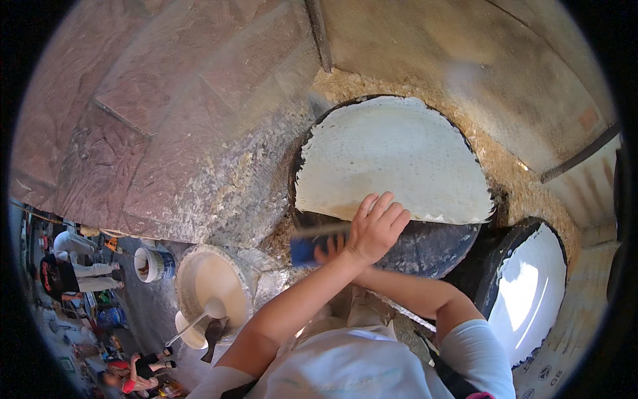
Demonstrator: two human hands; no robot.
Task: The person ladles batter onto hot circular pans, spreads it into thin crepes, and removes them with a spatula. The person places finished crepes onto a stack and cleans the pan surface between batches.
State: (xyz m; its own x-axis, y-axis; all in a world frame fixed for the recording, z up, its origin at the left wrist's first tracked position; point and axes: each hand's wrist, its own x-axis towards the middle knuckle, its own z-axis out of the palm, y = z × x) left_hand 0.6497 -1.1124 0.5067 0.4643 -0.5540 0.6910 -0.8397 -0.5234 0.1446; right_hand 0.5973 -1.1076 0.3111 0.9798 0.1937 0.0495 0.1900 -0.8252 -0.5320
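A thin pale sheet of cooked batter (394,154) covers the far part of a round black griddle (423,247). Its near edge runs nearly straight across, and the griddle's dark surface shows below it. My left hand (376,227) lies over that near edge, fingertips on the sheet and fingers slightly apart. Whether it pinches the edge is hidden. Crossed beneath my left wrist, my right hand (329,249) is blurred by motion. It grips a flat blue tool (304,251) with a pale straight edge, perhaps a scraper or brush, at the griddle's near left.
A second griddle with a white batter sheet (528,294) stands at right. At lower left, a bucket of batter (209,279) holds a ladle (214,308). Beyond are a white bucket (149,264) and two people (60,277). A crusted ledge (239,179) borders the griddle.
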